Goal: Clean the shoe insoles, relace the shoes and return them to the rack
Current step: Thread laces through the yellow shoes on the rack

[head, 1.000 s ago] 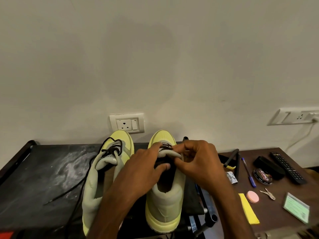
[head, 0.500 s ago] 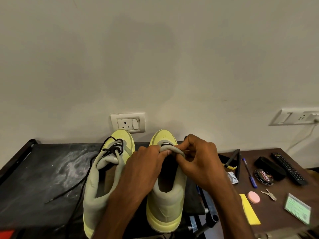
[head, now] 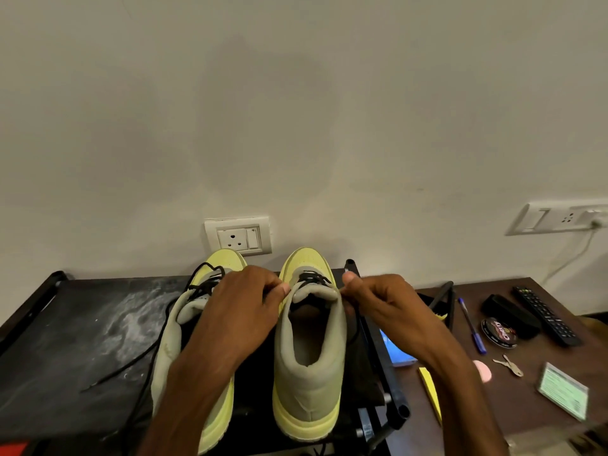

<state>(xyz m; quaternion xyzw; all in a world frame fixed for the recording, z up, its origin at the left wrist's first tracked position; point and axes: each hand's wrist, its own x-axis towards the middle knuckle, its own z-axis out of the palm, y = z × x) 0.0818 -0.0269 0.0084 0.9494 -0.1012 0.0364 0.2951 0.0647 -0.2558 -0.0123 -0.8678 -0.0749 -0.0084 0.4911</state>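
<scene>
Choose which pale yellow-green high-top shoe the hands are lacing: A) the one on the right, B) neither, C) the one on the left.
A: the left hand and right hand pinch the black lace at the tongue of the right pale yellow-green high-top shoe.

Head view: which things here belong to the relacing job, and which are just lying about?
Job: right-hand shoe, black lace, left-hand shoe, left hand and right hand (both pinching that lace), black rack.
Lying about: Cherry polish tin, remote control, blue pen, keys, pink disc, green card.
</scene>
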